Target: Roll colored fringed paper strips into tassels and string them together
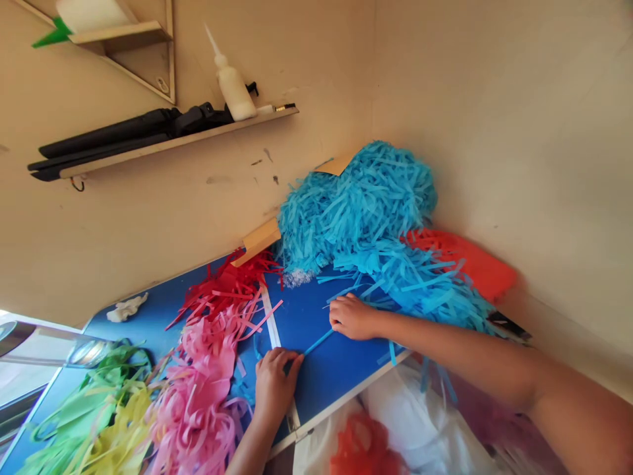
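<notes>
A thin light-blue paper strip [319, 341] lies stretched on the blue table [326, 376]. My left hand [275, 386] pinches its near end with fingers closed. My right hand [352, 316] is closed on the strip's far end, just in front of a big heap of blue fringed paper [366, 218]. Pink fringed paper [202, 389] lies right beside my left hand.
Red fringe [225, 290], green fringe [99, 389] and yellow fringe [119, 442] lie along the table's left. An orange sheet [475, 264] leans at the wall. A crumpled white scrap [126, 307] sits at the table's back edge. A shelf [163, 142] holds a glue bottle [232, 82] and black tools.
</notes>
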Tool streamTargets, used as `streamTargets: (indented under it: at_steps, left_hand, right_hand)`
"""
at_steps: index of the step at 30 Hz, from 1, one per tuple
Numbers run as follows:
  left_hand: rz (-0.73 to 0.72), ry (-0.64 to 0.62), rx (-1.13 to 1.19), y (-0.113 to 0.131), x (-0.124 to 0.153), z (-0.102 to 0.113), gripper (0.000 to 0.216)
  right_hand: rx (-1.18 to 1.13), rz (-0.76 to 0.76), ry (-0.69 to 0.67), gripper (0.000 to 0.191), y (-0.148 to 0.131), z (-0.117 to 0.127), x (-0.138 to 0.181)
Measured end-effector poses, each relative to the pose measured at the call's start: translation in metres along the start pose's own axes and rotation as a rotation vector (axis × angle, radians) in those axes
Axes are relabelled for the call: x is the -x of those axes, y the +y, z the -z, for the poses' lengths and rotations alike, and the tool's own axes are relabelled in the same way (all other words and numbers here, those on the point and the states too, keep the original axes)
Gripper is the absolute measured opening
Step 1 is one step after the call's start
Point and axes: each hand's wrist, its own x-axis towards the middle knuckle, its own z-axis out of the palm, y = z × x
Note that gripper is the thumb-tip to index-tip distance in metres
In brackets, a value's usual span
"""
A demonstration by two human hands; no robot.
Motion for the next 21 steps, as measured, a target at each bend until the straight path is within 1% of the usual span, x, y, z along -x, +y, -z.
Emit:
streamTargets:
  at_steps: [3,7,9,12,13,14,15,17,19,21]
  left_hand:
    - [0.045,-0.027,-0.071,0.009,-0.003,0.005,0.027]
    - [0.015,-0.083,-0.144,0.020,-0.012,0.016,0.021]
    - [-0.079,-0.114,-0.174,0.025,-0.016,0.021,0.019]
    - [-0.294,-0.164,-0.281,0.030,-0.018,0.025,0.037]
    - [-0.346,-0.176,-0.327,0.031,-0.019,0.025,0.040]
    - [-0.377,-0.182,-0.368,0.032,-0.019,0.025,0.039]
    - [-0.390,-0.186,-0.395,0.033,-0.020,0.026,0.036]
    - [-0.408,-0.200,-0.420,0.034,-0.021,0.026,0.033]
    - [-0.419,-0.207,-0.423,0.033,-0.022,0.027,0.032]
    - [-0.418,-0.197,-0.408,0.033,-0.022,0.027,0.031]
  right_hand:
    - [-0.002,-0.044,-0.048,0.015,-0.002,0.004,-0.007]
    - [0.025,-0.115,-0.124,0.015,-0.005,0.011,-0.019]
    - [0.045,-0.136,-0.146,0.014,-0.007,0.016,-0.022]
    - [0.086,-0.146,-0.143,0.011,-0.012,0.023,-0.021]
    - [0.102,-0.144,-0.131,0.009,-0.016,0.025,-0.019]
    - [0.120,-0.118,-0.109,0.008,-0.020,0.025,-0.017]
    - [0.145,-0.060,-0.076,0.008,-0.024,0.025,-0.014]
    - [0.224,0.120,-0.010,0.012,-0.033,0.020,-0.010]
    - [0.320,0.308,0.018,0.018,-0.038,0.013,-0.008]
    - [0.395,0.431,0.025,0.022,-0.038,0.005,-0.009]
